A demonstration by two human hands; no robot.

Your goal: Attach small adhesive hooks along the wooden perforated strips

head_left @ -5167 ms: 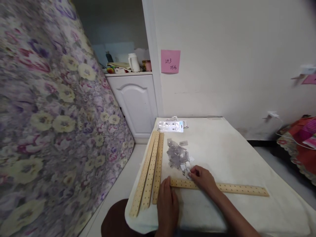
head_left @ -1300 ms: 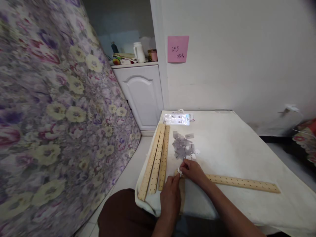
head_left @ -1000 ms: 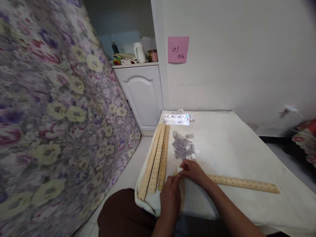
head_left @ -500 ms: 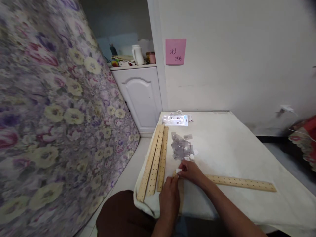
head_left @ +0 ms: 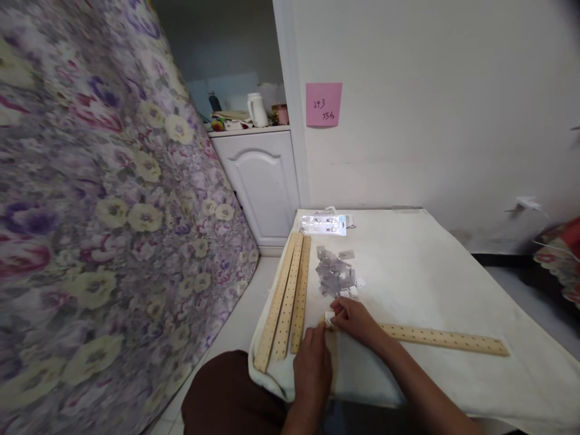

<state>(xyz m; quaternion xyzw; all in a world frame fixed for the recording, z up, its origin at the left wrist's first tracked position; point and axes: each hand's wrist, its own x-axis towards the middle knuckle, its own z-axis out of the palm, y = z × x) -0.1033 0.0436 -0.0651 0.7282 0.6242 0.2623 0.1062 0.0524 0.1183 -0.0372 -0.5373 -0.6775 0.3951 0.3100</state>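
Right hand (head_left: 357,320) pinches a small white piece (head_left: 329,320) at the left end of a pale, hole-dotted wooden strip (head_left: 444,339) — left hand (head_left: 312,362), fingers curled, meets it there, grip unclear. The strip's long axis runs rightward from both hands; small clear packets (head_left: 333,275) lie just beyond.

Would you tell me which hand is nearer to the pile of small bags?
Right. The right hand, pinching a white piece, lies just short of the pile, almost touching it; the left hand is farther back, by the table edge.
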